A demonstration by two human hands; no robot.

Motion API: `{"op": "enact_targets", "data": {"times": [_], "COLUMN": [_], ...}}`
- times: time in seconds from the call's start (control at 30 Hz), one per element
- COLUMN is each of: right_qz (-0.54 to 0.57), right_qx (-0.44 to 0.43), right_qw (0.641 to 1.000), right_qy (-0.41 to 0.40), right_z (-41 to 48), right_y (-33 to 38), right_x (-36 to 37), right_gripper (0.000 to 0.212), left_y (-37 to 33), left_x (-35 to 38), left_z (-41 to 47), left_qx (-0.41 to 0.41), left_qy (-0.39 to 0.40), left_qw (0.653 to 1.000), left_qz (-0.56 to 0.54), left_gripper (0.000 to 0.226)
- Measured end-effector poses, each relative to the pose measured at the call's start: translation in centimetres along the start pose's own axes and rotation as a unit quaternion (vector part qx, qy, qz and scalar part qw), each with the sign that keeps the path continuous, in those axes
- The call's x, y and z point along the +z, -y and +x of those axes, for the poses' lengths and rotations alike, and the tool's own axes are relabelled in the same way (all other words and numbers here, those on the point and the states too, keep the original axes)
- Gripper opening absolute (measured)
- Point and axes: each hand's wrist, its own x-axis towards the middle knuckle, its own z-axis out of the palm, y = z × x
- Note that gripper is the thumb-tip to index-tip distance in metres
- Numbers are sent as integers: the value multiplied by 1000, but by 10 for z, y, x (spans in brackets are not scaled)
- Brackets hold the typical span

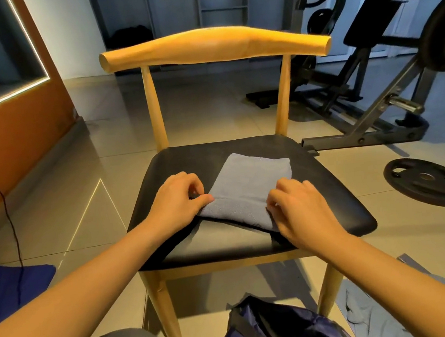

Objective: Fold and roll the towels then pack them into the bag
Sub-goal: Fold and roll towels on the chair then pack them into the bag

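A folded grey-blue towel (pixel 248 184) lies on the black seat of a wooden chair (pixel 315 182). My left hand (pixel 177 199) pinches the towel's near left corner with thumb and curled fingers. My right hand (pixel 299 206) grips the near right corner, and that near edge is lifted a little off the seat. A dark blue bag (pixel 280 326) sits open on the floor in front of the chair. More grey-blue towels (pixel 374 315) lie crumpled on the floor at the lower right.
The chair's wooden backrest (pixel 214 43) rises behind the seat. A weight plate (pixel 427 181) lies on the tiles to the right, with a gym bench frame (pixel 378 121) behind it. An orange wall (pixel 15 132) and a thin cable (pixel 4 200) are at the left.
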Motion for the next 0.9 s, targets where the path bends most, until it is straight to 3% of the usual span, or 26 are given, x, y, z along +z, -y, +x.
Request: {"op": "enact_targets", "data": {"times": [0.1,0.23,0.43,0.57,0.7,0.77,0.83,0.9], "right_qz": [-28,-39,60,44,9,32,55,45], "right_qx": [-53,-38,67,23,-45,-30,-1,25], "right_qw": [998,998,990,998,998,998,996,994], "right_qy": [2,31,108,33,39,42,65,92], "right_z": [-13,-17,0,2,4,9,18,28], "right_y": [1,-2,-13,-15,-17,-22,-27,-30], "right_x": [3,9,1,-2,1,4,6,9], "right_gripper": [29,31,37,22,31,28,28,31], "left_y": [5,22,8,-5,-7,-10,-14,-16], "left_x": [0,-1,5,8,16,17,17,15], "left_z": [-8,-13,9,22,31,32,25,16], "left_qx": [90,150,34,-25,-74,-63,15,139], "left_qy": [-5,63,152,177,147,97,-6,-43], "left_qw": [996,987,987,984,986,992,999,989], "left_qz": [-13,-3,-41,-7,7,45,47,41], "left_gripper": [18,37,28,39,60,52,30,25]}}
